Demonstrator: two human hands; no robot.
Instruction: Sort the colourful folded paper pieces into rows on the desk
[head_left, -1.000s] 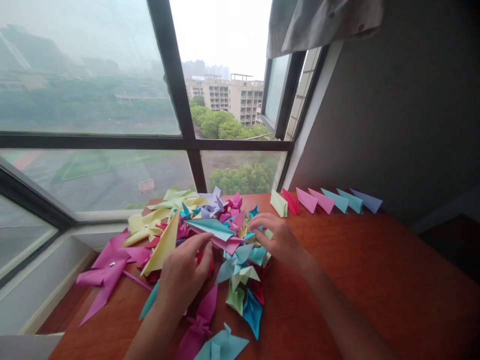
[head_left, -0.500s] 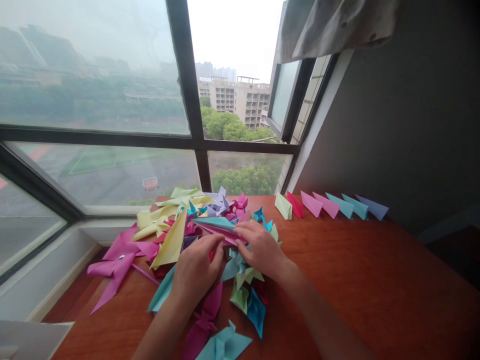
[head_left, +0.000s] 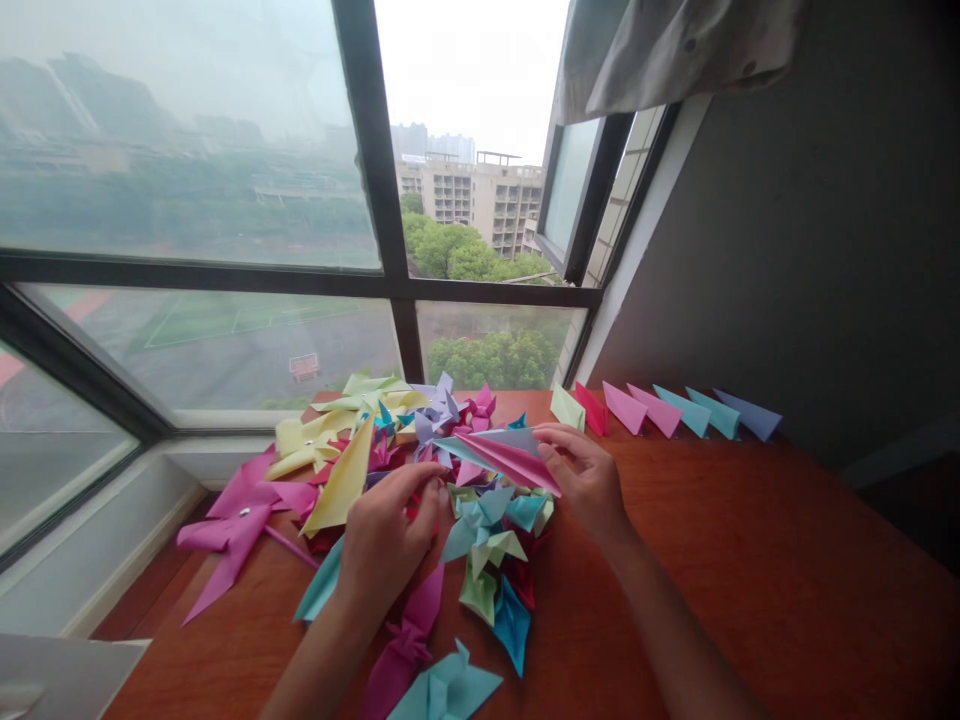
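Observation:
Between thumb and fingers, my right hand (head_left: 589,480) pinches folded paper planes, a pink one (head_left: 510,462) against a light blue one (head_left: 461,450), their points toward the left. My left hand (head_left: 394,525) is over the left part of a pile of folded paper, thumb and fingertips together; whether anything small is between them is hidden. Around it lie a yellow folded paper (head_left: 343,485), a light blue paper star (head_left: 478,522) and a magenta folded piece (head_left: 409,635).
A row of paper planes (head_left: 625,408) stands along the back right of the wooden table (head_left: 735,560). A magenta pinwheel (head_left: 244,512) lies at the left edge. Behind the table is a window frame (head_left: 300,275), with one pane open.
My right hand has moved right with the pink and light blue planes, away from my left hand. My left hand has stayed nearly in place.

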